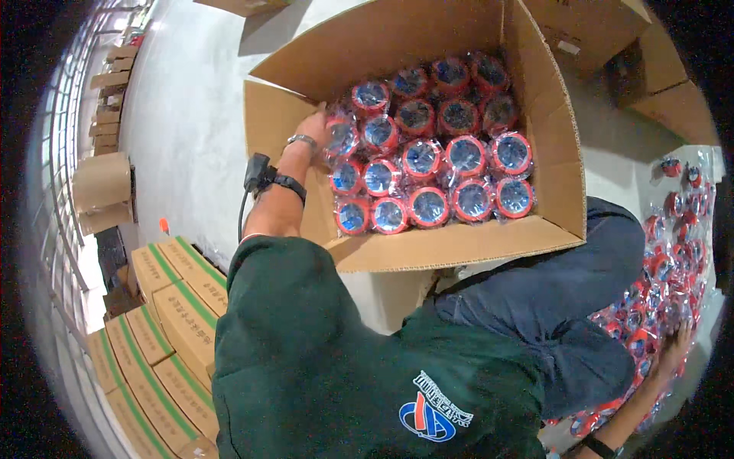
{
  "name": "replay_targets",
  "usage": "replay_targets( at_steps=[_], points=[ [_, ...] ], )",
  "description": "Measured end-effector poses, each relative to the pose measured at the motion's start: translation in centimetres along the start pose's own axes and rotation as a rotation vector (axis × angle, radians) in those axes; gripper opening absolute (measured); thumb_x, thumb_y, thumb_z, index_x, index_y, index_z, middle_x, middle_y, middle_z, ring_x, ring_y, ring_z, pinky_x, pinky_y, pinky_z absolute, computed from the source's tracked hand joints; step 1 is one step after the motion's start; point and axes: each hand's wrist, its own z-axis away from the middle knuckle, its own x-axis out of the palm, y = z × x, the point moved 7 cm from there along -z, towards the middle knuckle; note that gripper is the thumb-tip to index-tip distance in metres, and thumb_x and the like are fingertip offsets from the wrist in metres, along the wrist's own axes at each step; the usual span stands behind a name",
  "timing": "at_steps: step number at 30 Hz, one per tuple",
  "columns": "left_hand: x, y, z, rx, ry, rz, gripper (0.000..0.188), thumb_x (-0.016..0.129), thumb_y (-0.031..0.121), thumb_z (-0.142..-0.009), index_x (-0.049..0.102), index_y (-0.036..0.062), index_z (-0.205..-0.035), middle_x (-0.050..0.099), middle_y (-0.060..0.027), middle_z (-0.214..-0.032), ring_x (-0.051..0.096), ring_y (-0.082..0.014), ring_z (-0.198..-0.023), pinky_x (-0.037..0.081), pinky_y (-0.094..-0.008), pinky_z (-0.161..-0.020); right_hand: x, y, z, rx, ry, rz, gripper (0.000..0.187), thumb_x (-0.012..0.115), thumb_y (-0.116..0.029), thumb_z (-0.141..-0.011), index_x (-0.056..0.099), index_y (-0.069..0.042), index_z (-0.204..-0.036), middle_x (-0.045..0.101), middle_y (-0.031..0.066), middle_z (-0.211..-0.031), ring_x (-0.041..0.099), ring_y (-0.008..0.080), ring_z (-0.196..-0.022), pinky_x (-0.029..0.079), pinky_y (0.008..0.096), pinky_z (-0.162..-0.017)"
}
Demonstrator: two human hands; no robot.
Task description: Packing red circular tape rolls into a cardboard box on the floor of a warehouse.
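My left hand (315, 128) reaches inside the left wall of an open cardboard box (459, 249). Its fingers close round the side of a red ring-shaped roll (341, 138) in clear wrap, which leans at the left end of a row; the fingertips are partly hidden. More wrapped red rolls (423, 158) with blue middles stand in rows in the box. Off to the right, my right hand (674, 348) lies over a loose pile of the same wrapped rolls (661, 268), its fingers stretched out and small in view. No roll shows clearly in that hand.
Long cardboard cartons with green stripes (164, 359) are stacked at the lower left. Other brown boxes (589, 30) stand beyond the open box at the upper right. My bent leg (550, 275) lies between the box and the pile. Further cartons (103, 191) line the far left.
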Motion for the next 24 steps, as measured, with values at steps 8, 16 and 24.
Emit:
replay_targets(
  at_steps=[8,16,24],
  points=[
    [7.0,-2.2,-4.1,0.048,-0.097,-0.131,0.039,0.051,0.013,-0.08,0.052,0.0088,-0.119,0.061,-0.0212,-0.104,0.057,-0.0374,-0.101,0.045,-0.0444,-0.087,-5.2,6.0,0.5,0.302,-0.27,-0.217,0.037,0.053,-0.028,-0.091,0.052,-0.004,-0.119,0.06,0.0031,-0.107,0.056,0.0126,-0.091,0.044,0.0257,-0.072],
    [10.3,-2.4,-3.4,0.037,0.101,0.246,0.036,0.047,0.011,-0.081,0.055,0.0093,-0.116,0.062,-0.0208,-0.103,0.056,-0.0403,-0.1,0.044,-0.0458,-0.088,-3.0,1.7,4.3,0.328,0.139,-0.1,0.028,0.044,-0.021,-0.094,0.051,-0.005,-0.116,0.056,0.0054,-0.104,0.053,0.0149,-0.094,0.045,0.0259,-0.076],
    [9.0,0.3,0.2,0.198,0.748,-0.098,0.032,0.06,0.018,-0.075,0.061,-0.0029,-0.1,0.065,-0.0181,-0.088,0.062,-0.032,-0.082,0.048,-0.0463,-0.072,8.1,-5.3,4.3,0.025,0.181,0.253,0.03,0.051,-0.026,-0.089,0.06,-0.005,-0.109,0.056,-0.0013,-0.076,0.048,0.0088,-0.062,0.04,0.0242,-0.059]
  ],
)
